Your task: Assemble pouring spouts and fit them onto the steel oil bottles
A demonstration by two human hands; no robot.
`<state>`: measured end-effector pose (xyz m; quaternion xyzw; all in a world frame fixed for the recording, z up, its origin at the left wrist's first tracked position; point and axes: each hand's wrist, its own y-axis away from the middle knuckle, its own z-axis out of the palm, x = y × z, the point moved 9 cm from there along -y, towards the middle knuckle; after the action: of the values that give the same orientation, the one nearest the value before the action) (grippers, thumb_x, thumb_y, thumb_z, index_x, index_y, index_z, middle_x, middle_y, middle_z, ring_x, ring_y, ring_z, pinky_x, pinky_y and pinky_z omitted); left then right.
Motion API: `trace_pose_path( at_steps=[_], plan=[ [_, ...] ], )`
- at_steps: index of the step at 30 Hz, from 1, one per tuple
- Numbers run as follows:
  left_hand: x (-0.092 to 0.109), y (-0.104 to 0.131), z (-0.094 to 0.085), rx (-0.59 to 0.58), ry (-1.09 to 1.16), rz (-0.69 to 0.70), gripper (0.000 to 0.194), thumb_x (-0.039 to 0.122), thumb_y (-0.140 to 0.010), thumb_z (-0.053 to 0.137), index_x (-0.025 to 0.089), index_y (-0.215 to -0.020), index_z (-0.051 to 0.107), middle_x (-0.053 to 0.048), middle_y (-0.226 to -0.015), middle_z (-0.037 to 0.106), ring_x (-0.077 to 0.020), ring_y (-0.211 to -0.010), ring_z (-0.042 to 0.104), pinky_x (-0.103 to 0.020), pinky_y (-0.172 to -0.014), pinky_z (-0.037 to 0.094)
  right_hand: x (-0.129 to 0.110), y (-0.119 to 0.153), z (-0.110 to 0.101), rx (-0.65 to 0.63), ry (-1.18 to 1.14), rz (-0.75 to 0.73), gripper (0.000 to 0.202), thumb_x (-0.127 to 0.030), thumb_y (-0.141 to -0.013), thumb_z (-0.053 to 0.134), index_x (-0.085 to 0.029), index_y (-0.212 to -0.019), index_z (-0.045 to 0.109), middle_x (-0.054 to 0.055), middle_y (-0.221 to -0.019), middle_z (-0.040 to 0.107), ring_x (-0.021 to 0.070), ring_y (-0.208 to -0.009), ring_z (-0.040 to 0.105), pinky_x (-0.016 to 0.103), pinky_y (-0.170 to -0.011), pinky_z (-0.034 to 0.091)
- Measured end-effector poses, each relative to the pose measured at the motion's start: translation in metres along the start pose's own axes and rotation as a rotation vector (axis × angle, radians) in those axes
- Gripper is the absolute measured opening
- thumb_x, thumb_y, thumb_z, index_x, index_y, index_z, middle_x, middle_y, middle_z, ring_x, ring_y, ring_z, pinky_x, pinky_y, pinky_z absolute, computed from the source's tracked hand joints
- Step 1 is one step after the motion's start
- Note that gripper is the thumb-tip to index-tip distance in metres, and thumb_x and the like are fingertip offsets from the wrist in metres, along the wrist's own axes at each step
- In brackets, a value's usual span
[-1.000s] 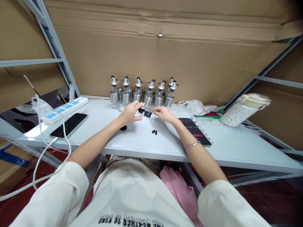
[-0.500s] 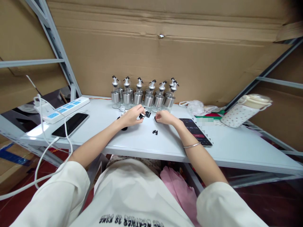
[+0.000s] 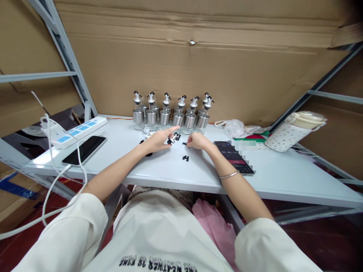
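My left hand (image 3: pixel 159 140) is closed on a silver-and-black bottle pourer (image 3: pixel 172 139), its index finger stretched out above the part. To the right, my right hand (image 3: pixel 198 141) pinches a small black piece (image 3: pixel 184 143) whose tip pokes out on the left of the fingers. Several small black caps (image 3: pixel 185 158) lie on the table in front of the hands. Other black pieces (image 3: pixel 178 135) are just behind the pourer. Loose white and black parts lie beside my left hand, partly covered by it.
Several glass-and-steel oil bottles (image 3: pixel 165 117) with pourers stand in rows at the back. A phone (image 3: pixel 234 156) lies to the right, near a spotted tumbler (image 3: pixel 289 134) and a plastic bag (image 3: pixel 234 129). At left are a dark phone (image 3: pixel 85 150), a power strip (image 3: pixel 82 131) and white cables.
The pourer in my left hand has tilted and shows more, with the index finger now straightened. My right hand has shifted slightly, and the black piece in it shows more clearly.
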<state>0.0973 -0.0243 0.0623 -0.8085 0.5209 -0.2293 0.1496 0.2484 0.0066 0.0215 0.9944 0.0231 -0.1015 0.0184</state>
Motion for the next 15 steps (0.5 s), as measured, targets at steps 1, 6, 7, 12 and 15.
trace_pose_path(
  at_steps=[1,6,7,12,15],
  plan=[
    [0.001,0.000,0.000,-0.001,-0.008,0.007,0.076,0.015,-0.074,0.060,0.020,-0.141,0.024,-0.004,-0.095,0.058,-0.0160,-0.086,0.059,-0.028,-0.080,0.046,-0.001,0.000,0.001,0.000,-0.014,-0.009,0.007,-0.015,-0.065,0.063,-0.015,-0.070,0.068,0.008,-0.071,0.070,0.0181,-0.067,0.061,0.024,-0.058,0.040],
    [0.001,-0.001,-0.002,0.035,0.006,-0.005,0.078,0.017,-0.074,0.061,0.019,-0.141,0.023,-0.003,-0.095,0.060,-0.0162,-0.087,0.059,-0.029,-0.083,0.045,-0.016,0.004,-0.020,0.204,-0.226,-0.135,0.020,-0.006,-0.062,0.059,-0.014,-0.079,0.065,0.003,-0.071,0.067,0.0136,-0.064,0.058,0.022,-0.061,0.041],
    [0.000,-0.001,-0.003,0.052,0.017,-0.010,0.078,0.018,-0.074,0.061,0.019,-0.141,0.022,-0.003,-0.095,0.060,-0.0159,-0.087,0.059,-0.029,-0.084,0.045,-0.018,0.006,-0.027,0.280,-0.287,-0.152,0.021,-0.006,-0.063,0.058,-0.013,-0.082,0.065,0.003,-0.072,0.067,0.0129,-0.065,0.058,0.021,-0.062,0.042],
    [0.000,-0.001,-0.005,0.055,0.022,-0.024,0.076,0.020,-0.076,0.060,0.020,-0.141,0.022,-0.003,-0.096,0.061,-0.0161,-0.088,0.059,-0.029,-0.085,0.045,-0.016,0.006,-0.035,0.385,-0.277,-0.145,0.020,-0.011,-0.070,0.058,-0.012,-0.088,0.066,0.005,-0.078,0.068,0.0151,-0.069,0.060,0.023,-0.067,0.042],
    [0.000,-0.001,-0.002,0.008,-0.024,-0.036,0.071,0.021,-0.077,0.057,0.018,-0.141,0.024,-0.005,-0.099,0.062,-0.0178,-0.089,0.060,-0.030,-0.084,0.045,-0.007,-0.001,-0.023,0.311,-0.122,-0.107,0.026,-0.014,-0.078,0.056,-0.010,-0.101,0.066,0.012,-0.092,0.070,0.0211,-0.085,0.063,0.027,-0.075,0.042]
  ],
)
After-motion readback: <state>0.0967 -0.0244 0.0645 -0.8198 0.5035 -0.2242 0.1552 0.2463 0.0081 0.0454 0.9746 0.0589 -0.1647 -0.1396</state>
